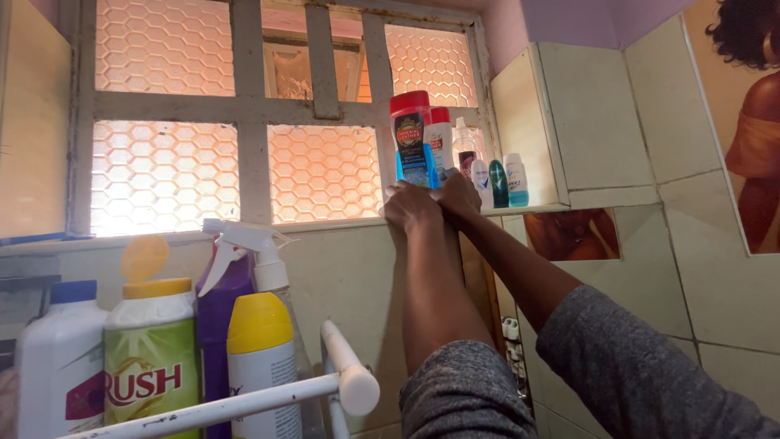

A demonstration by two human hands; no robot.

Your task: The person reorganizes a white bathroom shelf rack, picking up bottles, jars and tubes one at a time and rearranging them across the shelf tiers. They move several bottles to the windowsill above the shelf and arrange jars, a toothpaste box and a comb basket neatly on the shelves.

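Both hands are up at the window ledge, pressed together at the base of a red-capped bottle [412, 140] with a blue lower half. The left hand [412, 208] sits just under the bottle, fingers curled in, and the right hand [459, 197] is right against it on the far side, but I can't tell if either one is actually clamped on the bottle or just touching the ledge [325, 223] below it. The bottle stands upright right above the knuckles. Just beside it there's a row of smaller toiletry bottles [487, 167], white and teal, running into the tiled corner. Behind is a frosted honeycomb-glass window [162, 175]. Down at lower left, well apart, a white rack [244, 402] holds 4 cleaning bottles [150, 358], including a purple spray bottle [223, 284].
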